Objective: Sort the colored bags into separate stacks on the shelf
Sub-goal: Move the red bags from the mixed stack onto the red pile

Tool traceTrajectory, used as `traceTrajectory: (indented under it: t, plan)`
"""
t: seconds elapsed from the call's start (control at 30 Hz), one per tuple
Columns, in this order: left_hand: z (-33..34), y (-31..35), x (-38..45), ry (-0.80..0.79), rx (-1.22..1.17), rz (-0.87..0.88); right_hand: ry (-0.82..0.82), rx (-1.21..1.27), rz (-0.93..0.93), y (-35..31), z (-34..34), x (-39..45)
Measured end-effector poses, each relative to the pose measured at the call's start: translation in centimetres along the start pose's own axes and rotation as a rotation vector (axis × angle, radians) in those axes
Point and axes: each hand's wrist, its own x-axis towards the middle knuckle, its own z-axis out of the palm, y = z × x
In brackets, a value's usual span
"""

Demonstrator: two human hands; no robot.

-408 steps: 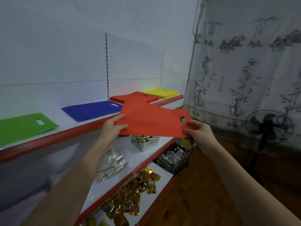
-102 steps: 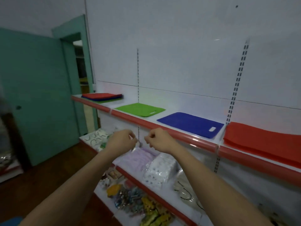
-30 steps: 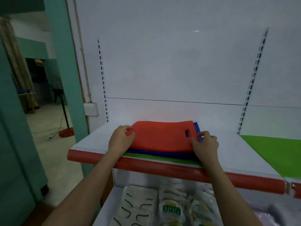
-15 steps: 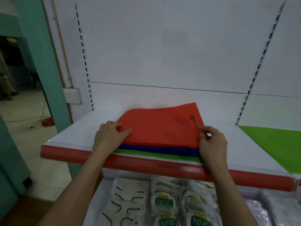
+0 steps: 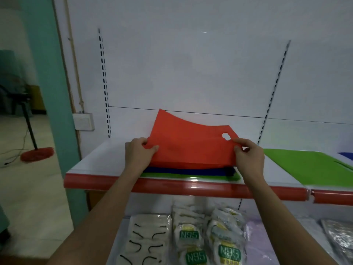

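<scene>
- The red bag (image 5: 191,144) is a flat, thin sheet, orange-red, with a cut-out handle slot near its right edge. Its far left corner curls up toward the back wall while the near edge hangs just above the pile.
- It sits over the mixed pile at the left end of the shelf (image 5: 91,159), lifted off a blue bag (image 5: 187,170), which lies on a green bag (image 5: 191,176) at the bottom.
- The left hand (image 5: 138,152) pinches the bag's left edge, thumb on top and fingers curled beneath.
- The right hand (image 5: 248,153) pinches the right edge just below the slot, thumb and fingertips closed on the sheet. Both grips have hold of the red bag only, as far as I can tell.
- Risk: the sheet is limp and sags between the two grips, so it could fold or slip from a light pinch while carried.
- Risk: the near edge is close to the blue bag, and dragging rather than lifting could pull that bag forward over the shelf's red lip (image 5: 191,187).
- Risk: more than one red sheet may be pinched together; the edge looks thick, but I cannot tell.
- Further right on the shelf lies a separate green stack (image 5: 305,165), with a sliver of blue beyond it.
- Below, a lower shelf carries packets of N95 masks (image 5: 191,236).
</scene>
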Motion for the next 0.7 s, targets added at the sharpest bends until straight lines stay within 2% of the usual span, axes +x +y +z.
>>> traceTrajectory:
  t: [0.1, 0.23, 0.4, 0.7]
  plan:
    - [-0.2, 1.9, -1.5, -0.076, -0.436, 0.027, 0.024, 0.138, 0.034, -1.2, -3.0, -0.6]
    - [1.3, 5.3, -3.5, -0.249, -0.670, 0.090, 0.042, 0.146, 0.098, -1.3, -8.2, -1.2]
    - [5.9, 10.3, -6.7, -0.431, -0.715, 0.198, 0.100, 0.139, 0.149, 0.3, -16.9, -1.7]
    - [19.0, 22.5, -20.1, -0.660, -0.807, 0.120, 0.142, 0.168, 0.214, 6.1, -38.3, -3.8]
